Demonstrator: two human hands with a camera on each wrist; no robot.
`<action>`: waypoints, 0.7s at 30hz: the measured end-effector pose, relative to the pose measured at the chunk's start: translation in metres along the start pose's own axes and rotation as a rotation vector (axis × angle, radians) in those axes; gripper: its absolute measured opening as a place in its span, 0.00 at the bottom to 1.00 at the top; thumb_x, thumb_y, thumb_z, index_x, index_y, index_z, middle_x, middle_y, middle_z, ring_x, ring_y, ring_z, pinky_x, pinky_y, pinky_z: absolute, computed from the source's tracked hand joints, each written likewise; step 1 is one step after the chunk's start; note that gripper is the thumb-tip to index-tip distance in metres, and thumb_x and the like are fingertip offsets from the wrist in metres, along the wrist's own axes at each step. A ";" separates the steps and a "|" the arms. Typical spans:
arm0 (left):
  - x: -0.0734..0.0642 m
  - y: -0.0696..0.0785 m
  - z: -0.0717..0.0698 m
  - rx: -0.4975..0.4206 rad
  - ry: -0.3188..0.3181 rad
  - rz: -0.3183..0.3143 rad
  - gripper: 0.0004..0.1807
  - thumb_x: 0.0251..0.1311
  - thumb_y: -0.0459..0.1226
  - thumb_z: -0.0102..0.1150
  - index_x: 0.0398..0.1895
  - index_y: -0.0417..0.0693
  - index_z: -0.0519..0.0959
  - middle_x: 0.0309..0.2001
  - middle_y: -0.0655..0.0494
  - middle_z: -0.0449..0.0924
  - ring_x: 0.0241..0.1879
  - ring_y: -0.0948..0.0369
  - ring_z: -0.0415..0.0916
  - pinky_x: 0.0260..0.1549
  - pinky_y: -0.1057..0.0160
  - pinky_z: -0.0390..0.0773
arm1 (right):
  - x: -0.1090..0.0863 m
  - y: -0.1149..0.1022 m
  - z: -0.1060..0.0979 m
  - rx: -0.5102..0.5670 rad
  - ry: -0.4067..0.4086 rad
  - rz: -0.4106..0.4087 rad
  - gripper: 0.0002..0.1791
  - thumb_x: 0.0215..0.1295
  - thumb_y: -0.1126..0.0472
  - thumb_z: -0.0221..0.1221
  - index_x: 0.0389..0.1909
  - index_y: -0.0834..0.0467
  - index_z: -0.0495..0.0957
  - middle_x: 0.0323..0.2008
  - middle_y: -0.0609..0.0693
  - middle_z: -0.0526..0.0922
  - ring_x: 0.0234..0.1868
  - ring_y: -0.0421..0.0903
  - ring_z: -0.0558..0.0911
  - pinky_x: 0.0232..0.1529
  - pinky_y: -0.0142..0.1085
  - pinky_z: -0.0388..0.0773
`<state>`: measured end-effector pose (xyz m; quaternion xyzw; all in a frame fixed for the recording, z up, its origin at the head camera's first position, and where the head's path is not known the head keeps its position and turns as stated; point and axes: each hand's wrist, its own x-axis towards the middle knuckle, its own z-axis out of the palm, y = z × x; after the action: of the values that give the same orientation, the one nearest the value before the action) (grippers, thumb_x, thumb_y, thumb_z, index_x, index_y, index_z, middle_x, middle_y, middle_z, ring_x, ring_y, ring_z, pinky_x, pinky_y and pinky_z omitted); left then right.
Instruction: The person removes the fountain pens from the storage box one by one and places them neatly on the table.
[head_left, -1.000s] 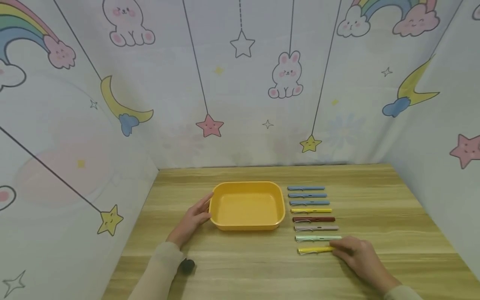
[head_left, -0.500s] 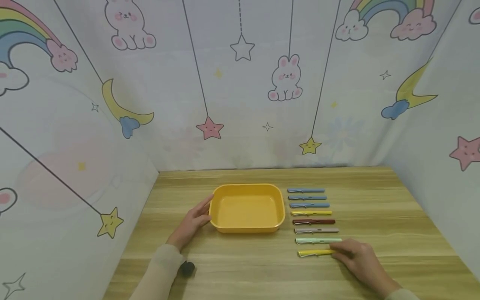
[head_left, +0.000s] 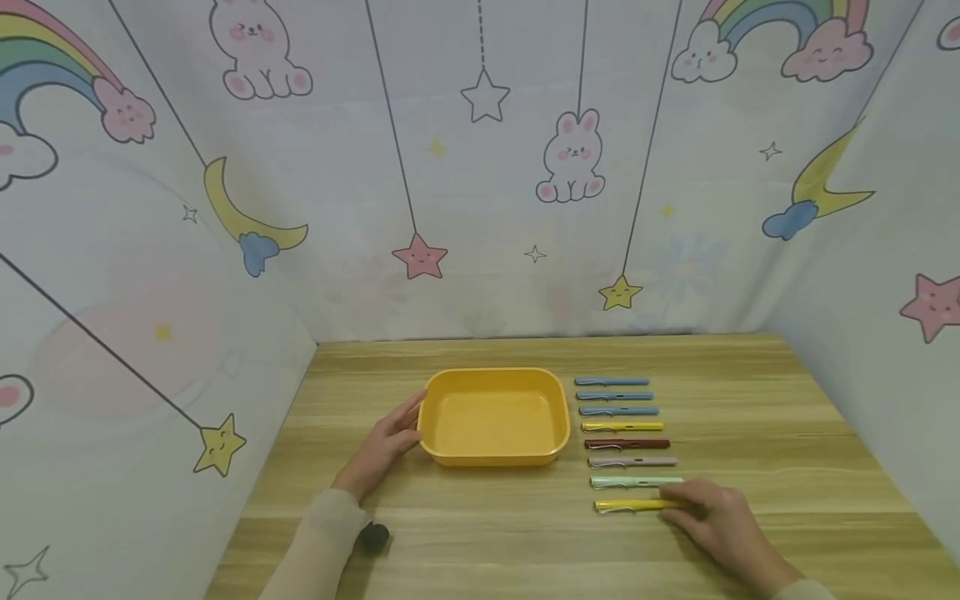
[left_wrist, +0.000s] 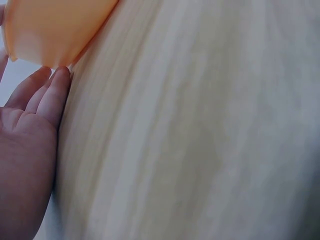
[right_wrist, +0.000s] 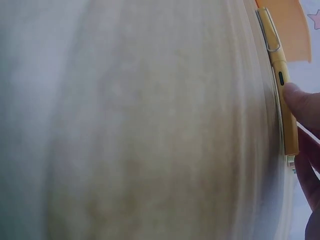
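Observation:
My right hand pinches the right end of the nearest yellow pen, which lies flat on the table. Seen from the right wrist, the thumb presses the side of the barrel, and other fingers sit at its end. Just beyond lies a mint green pen, close to my fingertips. My left hand touches the left side of a yellow tray. In the left wrist view its extended fingers rest against the tray wall. No pens lie in the tray.
Beyond the green pen, a grey pen, a dark red pen, another yellow pen and several blue pens lie in a column right of the tray. A small black round object is beside the left sleeve. Printed curtains surround the table.
The head view tilted slightly early on. My right fingers have shifted a little on the yellow pen, so slightly more of its barrel shows. The left hand and tray have stayed in place.

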<state>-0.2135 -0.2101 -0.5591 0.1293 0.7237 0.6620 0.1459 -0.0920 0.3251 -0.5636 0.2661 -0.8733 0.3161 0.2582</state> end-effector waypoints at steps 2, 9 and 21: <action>0.000 0.000 0.000 0.004 0.003 0.003 0.38 0.74 0.39 0.60 0.84 0.63 0.59 0.83 0.47 0.54 0.80 0.48 0.56 0.67 0.65 0.73 | 0.000 0.000 0.000 -0.006 0.001 0.011 0.23 0.37 0.72 0.82 0.40 0.57 0.91 0.36 0.46 0.92 0.36 0.40 0.90 0.46 0.16 0.78; 0.001 -0.002 0.000 0.012 -0.002 0.015 0.38 0.75 0.40 0.60 0.84 0.62 0.59 0.83 0.46 0.54 0.80 0.48 0.56 0.66 0.67 0.73 | 0.004 -0.006 0.001 -0.002 0.012 0.060 0.21 0.49 0.71 0.78 0.47 0.56 0.90 0.43 0.45 0.92 0.44 0.39 0.91 0.52 0.18 0.77; -0.003 -0.001 0.002 0.022 0.091 0.042 0.41 0.76 0.41 0.59 0.86 0.55 0.52 0.81 0.44 0.60 0.78 0.48 0.60 0.65 0.67 0.74 | 0.043 -0.017 -0.014 -0.126 -0.019 0.116 0.31 0.60 0.63 0.73 0.66 0.61 0.80 0.60 0.62 0.85 0.56 0.63 0.86 0.66 0.21 0.67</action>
<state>-0.2100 -0.2093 -0.5601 0.1159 0.7338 0.6622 0.0977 -0.1089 0.3105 -0.5207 0.2012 -0.9079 0.2724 0.2471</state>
